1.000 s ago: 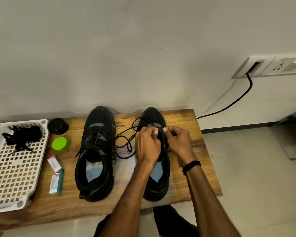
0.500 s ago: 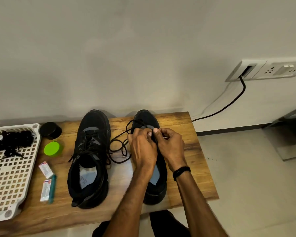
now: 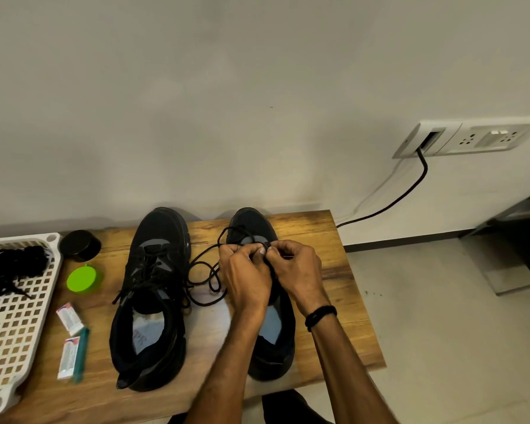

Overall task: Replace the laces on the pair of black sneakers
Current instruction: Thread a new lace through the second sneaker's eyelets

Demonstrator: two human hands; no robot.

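Two black sneakers stand side by side on a wooden table (image 3: 343,270), toes toward the wall. The left sneaker (image 3: 153,298) is laced. Over the front eyelets of the right sneaker (image 3: 273,338) my left hand (image 3: 245,273) and my right hand (image 3: 297,270) meet, fingertips together, both pinching a black lace (image 3: 205,276). The lace's slack loops lie on the table between the two shoes. My hands hide the eyelets and the lace ends.
A white perforated tray (image 3: 10,332) at the left edge holds a bundle of black laces (image 3: 10,267). Beside it lie a black round lid (image 3: 80,244), a green round lid (image 3: 83,278) and two small packets (image 3: 69,319). A black cable (image 3: 410,191) runs from a wall socket.
My hands have shifted slightly toward the toe of the right sneaker and closed together. The view has drifted right, so everything sits further left.
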